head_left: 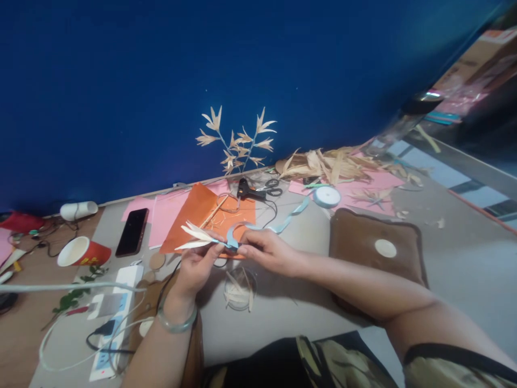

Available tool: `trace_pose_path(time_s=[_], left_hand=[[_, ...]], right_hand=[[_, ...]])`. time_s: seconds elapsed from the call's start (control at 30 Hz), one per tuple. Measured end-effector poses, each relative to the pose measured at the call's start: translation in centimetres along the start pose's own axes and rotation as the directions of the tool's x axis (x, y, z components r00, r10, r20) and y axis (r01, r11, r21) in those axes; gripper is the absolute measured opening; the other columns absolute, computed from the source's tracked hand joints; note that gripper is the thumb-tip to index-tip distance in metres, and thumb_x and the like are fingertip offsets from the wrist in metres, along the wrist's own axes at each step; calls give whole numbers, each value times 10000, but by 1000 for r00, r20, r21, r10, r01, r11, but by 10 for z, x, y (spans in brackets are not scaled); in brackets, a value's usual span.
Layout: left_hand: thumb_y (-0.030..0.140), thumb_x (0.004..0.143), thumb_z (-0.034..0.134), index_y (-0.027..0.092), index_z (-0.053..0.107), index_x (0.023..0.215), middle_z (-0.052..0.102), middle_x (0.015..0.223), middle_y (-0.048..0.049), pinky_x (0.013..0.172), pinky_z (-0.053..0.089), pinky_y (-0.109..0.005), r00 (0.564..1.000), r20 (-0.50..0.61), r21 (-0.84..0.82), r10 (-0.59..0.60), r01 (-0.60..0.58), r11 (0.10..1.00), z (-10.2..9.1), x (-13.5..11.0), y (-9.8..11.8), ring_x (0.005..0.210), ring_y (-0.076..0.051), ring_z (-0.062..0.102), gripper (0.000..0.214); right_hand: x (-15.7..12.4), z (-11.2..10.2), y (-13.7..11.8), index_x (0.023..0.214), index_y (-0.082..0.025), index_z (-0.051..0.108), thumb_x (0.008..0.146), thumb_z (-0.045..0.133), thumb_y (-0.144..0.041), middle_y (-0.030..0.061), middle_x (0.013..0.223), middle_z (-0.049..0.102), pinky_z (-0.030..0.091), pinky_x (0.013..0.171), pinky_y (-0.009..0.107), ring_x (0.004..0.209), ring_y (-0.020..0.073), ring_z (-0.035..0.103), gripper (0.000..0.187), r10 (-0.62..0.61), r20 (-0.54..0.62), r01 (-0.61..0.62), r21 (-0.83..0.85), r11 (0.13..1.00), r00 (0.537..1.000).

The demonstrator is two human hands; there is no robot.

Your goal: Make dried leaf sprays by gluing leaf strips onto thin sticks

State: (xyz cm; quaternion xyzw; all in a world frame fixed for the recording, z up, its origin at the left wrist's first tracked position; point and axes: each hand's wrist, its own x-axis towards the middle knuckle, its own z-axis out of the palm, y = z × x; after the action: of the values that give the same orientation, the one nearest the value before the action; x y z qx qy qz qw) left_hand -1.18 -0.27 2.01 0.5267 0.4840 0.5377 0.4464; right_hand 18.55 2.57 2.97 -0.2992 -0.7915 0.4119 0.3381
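Your left hand (197, 267) pinches a pale flower (197, 235) by its stem, and your right hand (269, 250) grips blue ribbon (232, 237) against that stem. You hold the flower above the worktop (299, 307), by the orange paper's (183, 218) near edge, with the ribbon trailing toward its spool (327, 196).

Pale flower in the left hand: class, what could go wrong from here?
The light-blue ribbon trails across the table near the glue gun and its black cord, so it might snag when pulled.
The pale flower has thin petals close to the left hand; a tight squeeze could crease them.
The red cup stands near the power strip; if it holds liquid, which I cannot tell, a knock could wet the sockets.
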Motion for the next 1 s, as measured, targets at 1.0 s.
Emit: trace_pose_path(time_s=[1.0], left_hand=[[332, 741, 717, 144, 720, 771, 731, 757, -65, 605, 577, -250, 999, 9, 61, 39, -39, 997, -3, 4, -9, 662, -188, 694, 190]], right_hand=[[1, 5, 3, 702, -134, 590, 901, 532, -395, -9, 617, 541, 358, 525, 179, 555, 77, 454, 333, 1, -39, 4, 120, 993, 999]])
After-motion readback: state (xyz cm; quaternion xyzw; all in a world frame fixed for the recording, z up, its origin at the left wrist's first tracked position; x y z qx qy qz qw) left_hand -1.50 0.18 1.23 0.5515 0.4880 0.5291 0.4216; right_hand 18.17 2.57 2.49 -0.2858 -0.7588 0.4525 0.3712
